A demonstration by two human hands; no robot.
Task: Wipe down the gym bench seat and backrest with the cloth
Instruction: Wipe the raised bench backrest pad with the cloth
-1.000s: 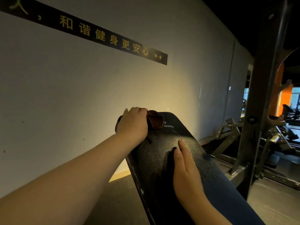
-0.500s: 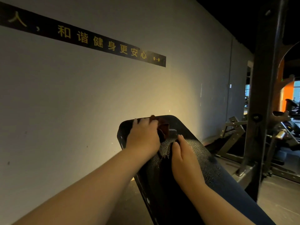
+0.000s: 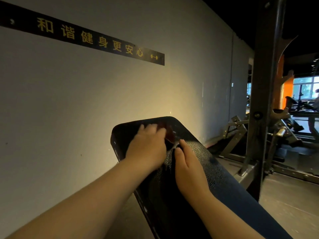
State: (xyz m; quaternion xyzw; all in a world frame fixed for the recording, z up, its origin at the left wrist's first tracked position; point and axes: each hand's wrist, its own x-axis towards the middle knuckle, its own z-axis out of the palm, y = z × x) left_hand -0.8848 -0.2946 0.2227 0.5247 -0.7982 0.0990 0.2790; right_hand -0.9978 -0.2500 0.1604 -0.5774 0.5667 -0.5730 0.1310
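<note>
The black textured backrest [image 3: 203,157] of the gym bench slopes up from the lower right to a rounded top end at centre. My left hand [image 3: 146,147] lies near that top end, fingers curled over a dark red cloth [image 3: 170,134] and pressing it to the pad; most of the cloth is hidden under the hand. My right hand [image 3: 189,168] rests flat on the pad just right of the left, fingers straight and pointing up the backrest. The seat is out of view.
A grey wall [image 3: 86,100] with a black lettered strip [image 3: 103,42] stands close behind the bench. A dark steel rack post [image 3: 262,100] rises on the right, with bar hooks and other machines behind it. Grey floor [image 3: 290,204] lies right of the bench.
My left hand has slid with the cloth from the backrest's top left corner toward its middle, closer to the right hand. The right hand has crept slightly up the pad.
</note>
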